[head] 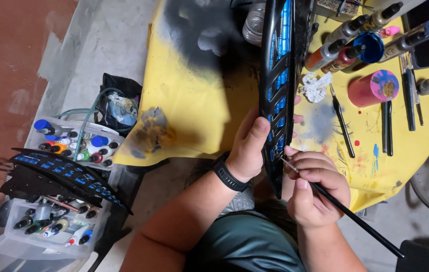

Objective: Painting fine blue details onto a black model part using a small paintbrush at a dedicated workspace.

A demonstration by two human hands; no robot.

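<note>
My left hand (250, 148) grips the near end of a long black slatted panel (276, 60) with blue-painted slots, holding it upright over the yellow-covered table (194, 95). A black watch is on that wrist. My right hand (318, 189) holds a thin black-handled paintbrush (348, 214) in a pencil grip. Its fine tip touches the panel's right edge near the lower slots.
Paint bottles (345, 48), a blue lid (369, 46), a pink cup (374, 88), a crumpled tissue (316, 86) and several brushes (342, 121) lie on the table at right. On the floor at left, clear bins of paint bottles (76, 146) bear a second black-and-blue panel (68, 176).
</note>
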